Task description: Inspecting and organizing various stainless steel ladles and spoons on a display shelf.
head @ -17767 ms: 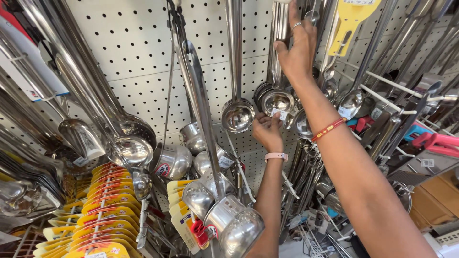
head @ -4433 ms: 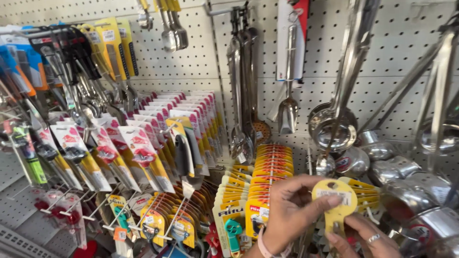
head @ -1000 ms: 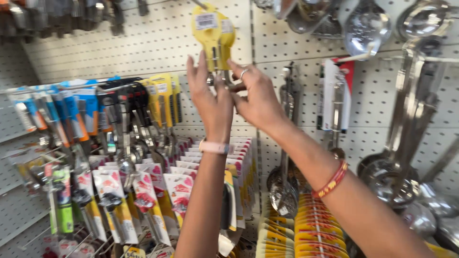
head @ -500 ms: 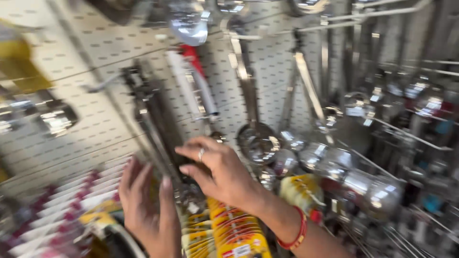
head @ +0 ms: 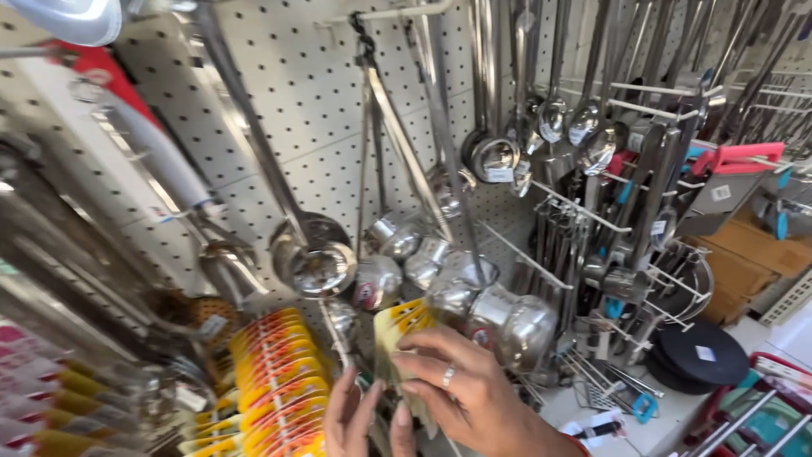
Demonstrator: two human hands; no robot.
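The likeliest slip here is the yellow carded packet (head: 404, 332) catching on the crowded steel ware around it: a cluster of shiny ladle bowls (head: 499, 317) hangs just past the fingertips of the right hand (head: 461, 389), and a long-handled ladle (head: 315, 258) dangles just above and to the left of them, so a sideways pull could set these swinging or knock one off its hook. A second risk is the grip itself: the right hand pinches the packet with thumb and curled fingers (head: 423, 360) laid flat across its face, a ring showing on one finger, and a thin glossy card held only by its lower part could slide or bend if tugged. The left hand (head: 359, 419) sits below and to the left of those fingers, its fingers loosely extended and pointing up toward the packet's lower edge; I cannot tell whether they touch it or hold anything. The packet looks like a flat card, yellow with some red print, upright and slightly tilted, its top clear above the right fingers. A dense stack of similar yellow and red packets (head: 271, 372) hangs on pegs just left of the left hand, close enough to be brushed loose too.
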